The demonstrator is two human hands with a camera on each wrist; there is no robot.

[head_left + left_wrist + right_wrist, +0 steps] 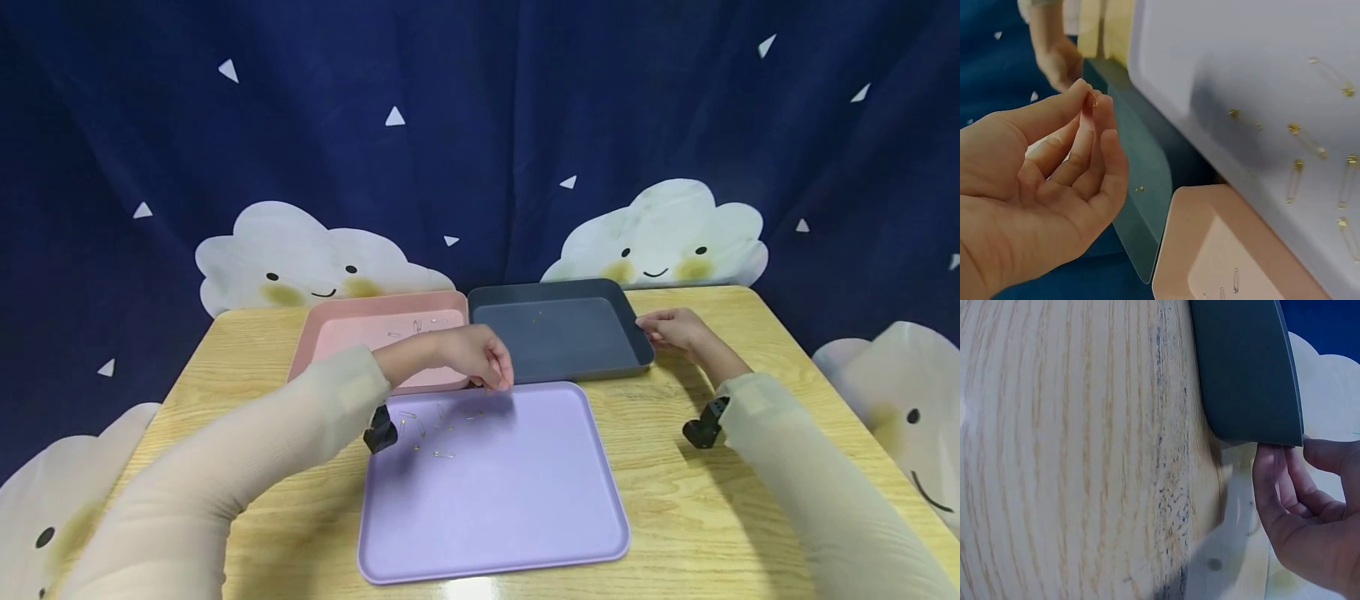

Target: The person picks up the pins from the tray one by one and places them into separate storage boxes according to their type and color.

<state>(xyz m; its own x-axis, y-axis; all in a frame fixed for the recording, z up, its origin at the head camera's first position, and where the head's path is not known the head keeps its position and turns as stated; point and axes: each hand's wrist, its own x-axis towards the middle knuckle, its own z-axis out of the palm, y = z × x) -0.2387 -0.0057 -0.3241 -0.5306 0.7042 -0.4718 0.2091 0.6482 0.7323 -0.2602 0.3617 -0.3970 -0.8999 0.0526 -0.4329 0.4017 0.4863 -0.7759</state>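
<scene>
Safety pins on the lilac tray: several gold ones (1307,139) lie scattered, spaced apart, toward its far left part.
Lilac tray: a shallow rounded rectangle (495,508), nearest to the person, its far edge just beside the other two trays.
Table: light wood-grained top (300,517) under all three trays.
Sleeves: pale cloth (247,467) on both arms, with a small black device (381,429) at each wrist.
Left hand: over the lilac tray's far edge, the hand (480,354) pinches a small gold pin (1094,102) between thumb and forefinger; the fingertips cover most of that pin, and the other fingers bend loosely beneath.
Right hand: well apart from the left, it (675,327) grips the dark tray's right-hand end, thumb at the rim, fingers against the outer wall.
Pink tray: far left (300,350), partly hidden by the left arm, with a few silvery pins (1236,280) inside.
Dark tray: far right (592,337), next to the pink one; something small and gold (537,317) lies on its floor, too tiny to make out fully.
Curtain: navy cloth (480,167) behind the table, printed with white triangles and smiling clouds (667,233).
</scene>
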